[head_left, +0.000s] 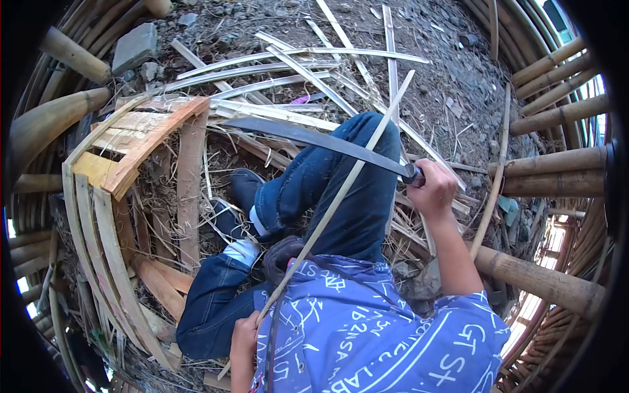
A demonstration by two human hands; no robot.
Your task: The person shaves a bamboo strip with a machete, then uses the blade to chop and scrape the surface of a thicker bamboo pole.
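Note:
My right hand [432, 187] is closed around the handle of a machete, out to the right of my knee. The long dark machete blade [295, 135] points left across my raised knee. Low at the left, beside my shirt, my left hand [244, 335] grips a long thin bamboo strip [327, 219]. This strip slants up to the right over my lap and thigh, crossing the blade near the knee, and its far end rises beyond it.
Several split bamboo strips [288, 82] lie crossed on the dirt ahead. A wooden bench-like frame [157, 141] with bent slats [108, 242] stands on my left. Thick bamboo poles [537, 278] reach in from both sides. A concrete block [135, 48] sits at the upper left.

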